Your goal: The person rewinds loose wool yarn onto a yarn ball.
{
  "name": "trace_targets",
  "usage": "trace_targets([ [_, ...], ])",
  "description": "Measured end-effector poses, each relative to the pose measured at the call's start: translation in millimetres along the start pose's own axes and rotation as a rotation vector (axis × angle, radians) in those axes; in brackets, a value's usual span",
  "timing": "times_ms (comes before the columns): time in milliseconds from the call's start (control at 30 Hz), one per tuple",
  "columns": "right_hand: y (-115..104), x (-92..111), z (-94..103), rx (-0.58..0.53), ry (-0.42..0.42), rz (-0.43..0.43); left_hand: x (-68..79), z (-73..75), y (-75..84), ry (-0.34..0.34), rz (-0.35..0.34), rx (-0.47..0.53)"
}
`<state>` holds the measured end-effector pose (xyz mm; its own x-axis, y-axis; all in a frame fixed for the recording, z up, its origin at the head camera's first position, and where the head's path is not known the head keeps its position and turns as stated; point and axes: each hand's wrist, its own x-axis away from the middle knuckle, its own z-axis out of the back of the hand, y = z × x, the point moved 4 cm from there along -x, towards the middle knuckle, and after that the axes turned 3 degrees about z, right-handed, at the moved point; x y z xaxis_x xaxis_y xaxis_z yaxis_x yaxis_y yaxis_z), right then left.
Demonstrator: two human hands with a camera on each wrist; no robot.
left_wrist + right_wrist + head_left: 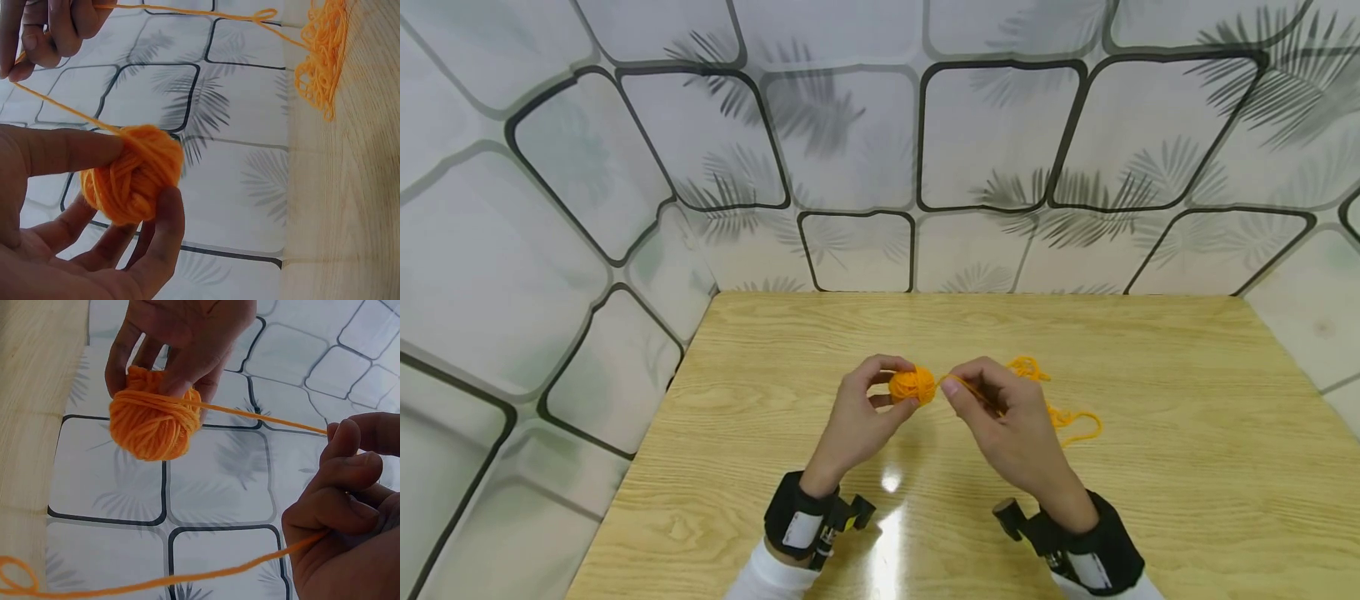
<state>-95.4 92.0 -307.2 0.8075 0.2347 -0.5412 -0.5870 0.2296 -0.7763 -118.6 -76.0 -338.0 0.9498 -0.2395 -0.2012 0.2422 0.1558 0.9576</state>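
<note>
Fingers of the left hand (857, 425) are curled round a small, round ball of soft orange yarn (912, 386), which is gripped at the fingertips with the thumb on the near side. By the right hand (1011, 417), a thin orange strand (262, 417) is pinched between thumb and index finger, just beside the ball; the other fingers are folded in, and the strand's tail is led out past them.

For this step, an even, light tension would be best held on the strand, and the ball should be gripped gently so that its wraps are not crushed. Slack is best fed out a little at a time, since the small loop in the tail could be pulled into a knot.

Both wrists are angled inward from the near edge of the head view, so that the fingertips are brought almost together above the pale wooden table (700, 475). On it, beyond the right hand and partly hidden by it, a loose, tangled heap of orange yarn (322, 53) is left. Behind everything, a white wall covering (850, 133) is patterned with dark stone outlines and grey leaves.
</note>
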Motion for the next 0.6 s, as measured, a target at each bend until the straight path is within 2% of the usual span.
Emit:
trace_targets([
  [367,12.3,-4.0,10.0,0.023,0.060,-0.012,8.4,-15.6,-6.1,-0.267,0.030,-0.060],
  [467,19.3,-5.8,11.9,0.032,0.072,-0.023,9.7,-19.6,-14.8,-0.321,0.029,-0.060],
  [600,17.0,-10.6,14.0,0.054,0.081,-0.056,11.3,-21.8,-22.9,-0.372,0.010,-0.027],
])
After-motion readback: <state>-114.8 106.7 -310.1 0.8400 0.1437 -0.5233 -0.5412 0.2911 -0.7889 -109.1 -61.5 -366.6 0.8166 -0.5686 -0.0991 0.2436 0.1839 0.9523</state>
